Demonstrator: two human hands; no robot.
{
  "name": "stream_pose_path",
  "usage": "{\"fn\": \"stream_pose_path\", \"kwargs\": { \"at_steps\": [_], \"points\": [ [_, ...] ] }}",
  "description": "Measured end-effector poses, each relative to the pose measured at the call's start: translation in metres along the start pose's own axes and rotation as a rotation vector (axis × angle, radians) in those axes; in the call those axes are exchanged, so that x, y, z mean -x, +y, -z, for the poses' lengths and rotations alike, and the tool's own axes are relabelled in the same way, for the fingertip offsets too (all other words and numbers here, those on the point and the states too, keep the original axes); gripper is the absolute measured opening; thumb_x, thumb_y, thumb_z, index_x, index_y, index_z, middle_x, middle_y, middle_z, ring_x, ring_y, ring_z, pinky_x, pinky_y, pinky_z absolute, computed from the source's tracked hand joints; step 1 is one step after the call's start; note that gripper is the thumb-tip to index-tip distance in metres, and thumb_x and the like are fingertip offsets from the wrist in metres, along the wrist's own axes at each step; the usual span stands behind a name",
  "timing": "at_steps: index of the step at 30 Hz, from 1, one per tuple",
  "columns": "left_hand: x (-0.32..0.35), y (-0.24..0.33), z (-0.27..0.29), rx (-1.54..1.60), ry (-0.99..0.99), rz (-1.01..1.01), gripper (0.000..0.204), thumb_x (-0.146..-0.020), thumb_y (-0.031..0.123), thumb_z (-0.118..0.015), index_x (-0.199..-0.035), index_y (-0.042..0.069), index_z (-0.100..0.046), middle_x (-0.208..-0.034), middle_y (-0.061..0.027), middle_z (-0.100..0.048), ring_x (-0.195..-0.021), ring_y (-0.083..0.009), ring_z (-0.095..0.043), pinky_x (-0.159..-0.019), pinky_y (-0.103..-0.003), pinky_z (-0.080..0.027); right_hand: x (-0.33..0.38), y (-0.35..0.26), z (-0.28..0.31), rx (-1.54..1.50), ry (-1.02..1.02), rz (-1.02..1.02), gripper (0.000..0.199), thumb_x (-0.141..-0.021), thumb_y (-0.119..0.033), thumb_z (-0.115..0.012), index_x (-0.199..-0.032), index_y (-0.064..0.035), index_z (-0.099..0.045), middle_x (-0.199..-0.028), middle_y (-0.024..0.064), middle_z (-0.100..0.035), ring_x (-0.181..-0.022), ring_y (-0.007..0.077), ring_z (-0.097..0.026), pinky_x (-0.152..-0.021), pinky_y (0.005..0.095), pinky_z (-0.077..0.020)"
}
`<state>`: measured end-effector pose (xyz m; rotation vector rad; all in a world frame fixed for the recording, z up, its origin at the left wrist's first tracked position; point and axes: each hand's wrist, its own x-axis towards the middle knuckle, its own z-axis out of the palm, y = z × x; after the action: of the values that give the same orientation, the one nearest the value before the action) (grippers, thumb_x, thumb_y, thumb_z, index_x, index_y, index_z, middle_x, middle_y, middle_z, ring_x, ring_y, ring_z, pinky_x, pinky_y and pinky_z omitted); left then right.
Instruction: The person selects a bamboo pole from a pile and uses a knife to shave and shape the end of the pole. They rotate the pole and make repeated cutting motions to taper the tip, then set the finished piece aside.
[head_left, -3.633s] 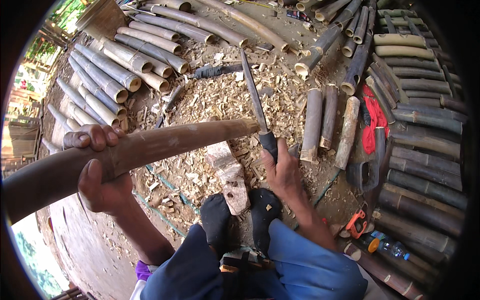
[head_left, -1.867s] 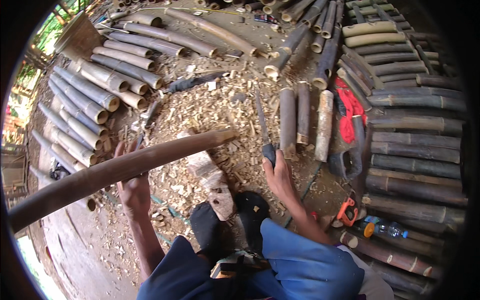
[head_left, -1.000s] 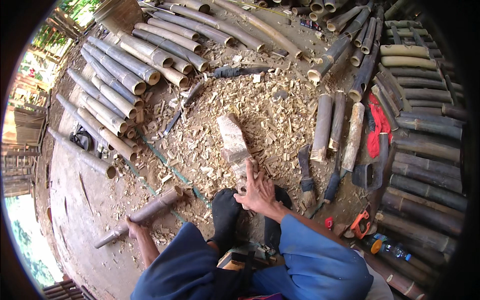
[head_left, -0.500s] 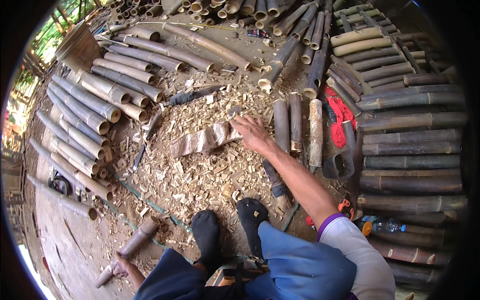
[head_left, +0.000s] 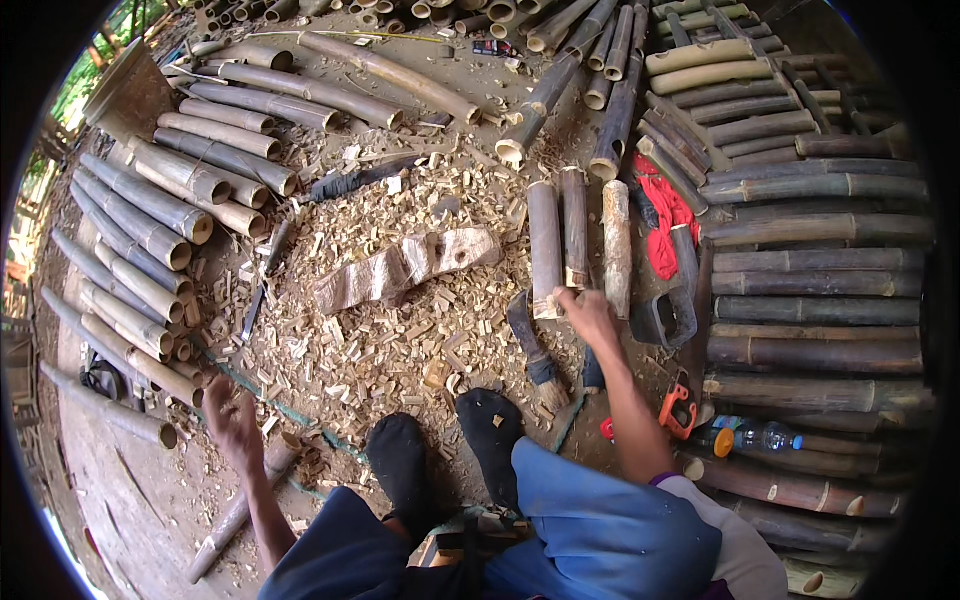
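Note:
My right hand (head_left: 592, 318) has its fingertips closed at the near end of a short grey bamboo tube (head_left: 545, 245), which lies beside two other short pieces. My left hand (head_left: 235, 418) is raised off the ground on the left, fingers loosely bent and apart, with nothing visible in them. Below it lies a brown bamboo tube (head_left: 235, 515). Between my hands, on the wood chips, rests a rough, notched block of wood (head_left: 405, 268). A curved blade with a dark wrapped handle (head_left: 535, 355) lies just left of my right forearm.
Bamboo tubes lie in rows at left (head_left: 150, 210) and stacked at right (head_left: 815, 285). A bucket (head_left: 130, 95) stands far left. A dark-wrapped tool (head_left: 365, 178) and a knife (head_left: 255, 312) lie among chips. Near my right arm are an orange-handled tool (head_left: 678, 408) and a plastic bottle (head_left: 765, 437).
My right hand has drawn back from the notched block to the short grey bamboo tube. My left hand has let go of the brown tube and risen. The view has shifted slightly.

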<state>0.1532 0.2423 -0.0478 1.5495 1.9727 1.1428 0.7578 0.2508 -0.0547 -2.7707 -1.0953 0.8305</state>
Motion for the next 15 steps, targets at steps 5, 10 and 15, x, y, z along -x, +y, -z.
{"fn": "stream_pose_path", "kwargs": {
  "at_steps": [5,10,15],
  "points": [
    [-0.037,0.085,-0.107,0.026,-0.332,-0.22,0.042,-0.087,0.002,-0.077,-0.126,0.01,-0.066,-0.126,-0.0101,-0.069,-0.116,-0.0242,-0.066,-0.093,-0.042,-0.059,0.012,0.028,-0.05,-0.262,0.289,0.258,0.06,-0.083,-0.056,-0.083,-0.104,-0.0015,-0.069,-0.104,0.0206,-0.07,-0.093,0.0326,-0.069,-0.082,0.0481,-0.0538],
    [-0.031,0.122,-0.14,0.158,-0.542,-0.151,0.036,-0.087,0.005,-0.081,-0.12,0.004,-0.068,-0.119,-0.0132,-0.072,-0.109,-0.0246,-0.07,-0.093,-0.041,-0.062,0.024,0.036,-0.024,-1.134,-0.378,0.221,0.043,-0.093,-0.035,-0.076,-0.121,-0.0023,-0.071,-0.112,0.0071,-0.073,-0.086,0.0104,-0.061,-0.069,0.0282,-0.0464],
    [0.022,0.163,-0.163,0.66,-0.916,0.157,0.054,-0.094,0.027,-0.077,-0.139,0.004,-0.059,-0.13,-0.0169,-0.068,-0.119,-0.0256,-0.065,-0.101,-0.042,-0.054,0.1,0.011,-0.029,-1.345,-0.873,0.354,0.053,-0.091,-0.031,-0.072,-0.13,0.0038,-0.066,-0.116,0.0119,-0.073,-0.102,0.02,-0.068,-0.086,0.0336,-0.0534]
  ]
}}
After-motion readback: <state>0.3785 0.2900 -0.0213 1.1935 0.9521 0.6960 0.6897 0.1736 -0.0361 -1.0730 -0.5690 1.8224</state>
